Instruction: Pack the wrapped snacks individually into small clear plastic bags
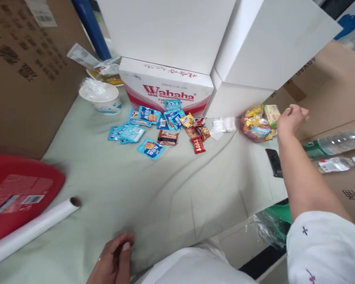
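Observation:
My left hand [114, 254] rests at the near edge of the cloth-covered table, fingers loosely curled, with nothing visible in them. My right hand [292, 118] is at the right, beside a round bowl [245, 132] heaped with wrapped snacks. Its fingers are curled, and whatever may be in them is hidden. A pale yellow-green packet [271, 113] lies at the top of the heap, close against that hand. On the table's middle are several blue snack packets [150, 149], a brown packet [167, 138], a red packet [197, 144] and a yellow packet [187, 120].
A Wahaha carton [168, 88] and white boxes [168, 31] stand behind the snacks. To the left are a paper tub [106, 104], a red container [20, 189] and a white roll [38, 228]. A phone [273, 162] and plastic bottles [340, 142] lie at the right.

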The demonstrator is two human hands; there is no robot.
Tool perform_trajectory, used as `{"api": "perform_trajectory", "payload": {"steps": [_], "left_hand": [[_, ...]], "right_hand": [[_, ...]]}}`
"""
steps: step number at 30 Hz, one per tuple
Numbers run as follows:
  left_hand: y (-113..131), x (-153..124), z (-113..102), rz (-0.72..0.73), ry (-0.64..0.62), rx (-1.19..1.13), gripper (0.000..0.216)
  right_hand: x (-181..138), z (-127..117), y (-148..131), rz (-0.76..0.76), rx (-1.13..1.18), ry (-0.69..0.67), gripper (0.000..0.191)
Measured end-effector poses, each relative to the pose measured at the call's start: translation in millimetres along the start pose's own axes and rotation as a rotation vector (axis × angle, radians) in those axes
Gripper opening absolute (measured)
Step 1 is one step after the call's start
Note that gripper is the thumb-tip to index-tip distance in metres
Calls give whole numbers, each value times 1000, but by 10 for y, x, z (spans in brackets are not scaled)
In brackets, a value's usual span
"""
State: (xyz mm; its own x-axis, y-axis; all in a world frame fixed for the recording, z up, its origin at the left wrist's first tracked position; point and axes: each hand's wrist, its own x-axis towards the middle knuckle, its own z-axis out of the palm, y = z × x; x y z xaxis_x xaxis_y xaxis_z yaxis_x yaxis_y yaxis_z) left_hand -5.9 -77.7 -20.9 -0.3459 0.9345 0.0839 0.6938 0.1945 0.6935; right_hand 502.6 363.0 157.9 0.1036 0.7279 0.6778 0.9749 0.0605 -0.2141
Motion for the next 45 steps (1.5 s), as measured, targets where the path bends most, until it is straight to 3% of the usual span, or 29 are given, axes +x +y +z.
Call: {"api": "perform_trajectory", "payload": {"steps": [1,3,6,8,12,14,16,19,23,26,28,32,35,37,39,40,43,45], "left_hand": [[31,-14,-7,-44,20,-35,25],[86,-16,-49,-26,49,-106,25],[84,50,-194,199,108,-142,31],[23,109,-323,301,153,-115,30],[-107,181,-464,312,141,-26,29],[-134,184,-442,317,136,42,30],[-147,167,-393,323,165,106,31],[-167,128,-340,318,207,138,32],[-198,117,-339,288,236,123,33],[-217,124,-365,291,240,70,32],[-237,107,-400,302,240,0,30],[-221,56,-477,202,202,-254,24],[-45,157,-429,-83,174,-544,18],[130,334,-310,-254,153,-775,54],[293,552,-151,-300,31,-969,94],[358,653,-73,-331,-51,-1025,105],[485,847,85,-385,-157,-1012,98],[530,873,120,-368,-145,-962,89]], "right_hand": [[-62,23,-118,20,14,24,32],[-244,142,-461,-24,123,-116,30],[-623,425,-1179,-260,308,-463,27],[-889,591,-1727,-455,398,-612,26],[-1252,776,-2860,-869,439,-748,32],[-1308,861,-3438,-983,357,-774,33],[-1303,994,-4013,-1005,299,-770,34],[-1257,1299,-4790,-880,272,-673,39],[-1252,1698,-5422,-782,197,-726,40],[-1333,1690,-5452,-781,235,-717,36],[-1457,1462,-5241,-794,304,-668,35],[-1944,638,-4383,-861,465,-638,32],[-2455,10,-3674,-846,621,-618,27],[-2783,-305,-3336,-818,697,-637,31],[-3036,-535,-3146,-806,753,-664,37],[-3118,-626,-3098,-815,779,-694,39],[-3149,-830,-3050,-807,890,-796,34],[-3028,-893,-3043,-757,954,-761,31]]}}
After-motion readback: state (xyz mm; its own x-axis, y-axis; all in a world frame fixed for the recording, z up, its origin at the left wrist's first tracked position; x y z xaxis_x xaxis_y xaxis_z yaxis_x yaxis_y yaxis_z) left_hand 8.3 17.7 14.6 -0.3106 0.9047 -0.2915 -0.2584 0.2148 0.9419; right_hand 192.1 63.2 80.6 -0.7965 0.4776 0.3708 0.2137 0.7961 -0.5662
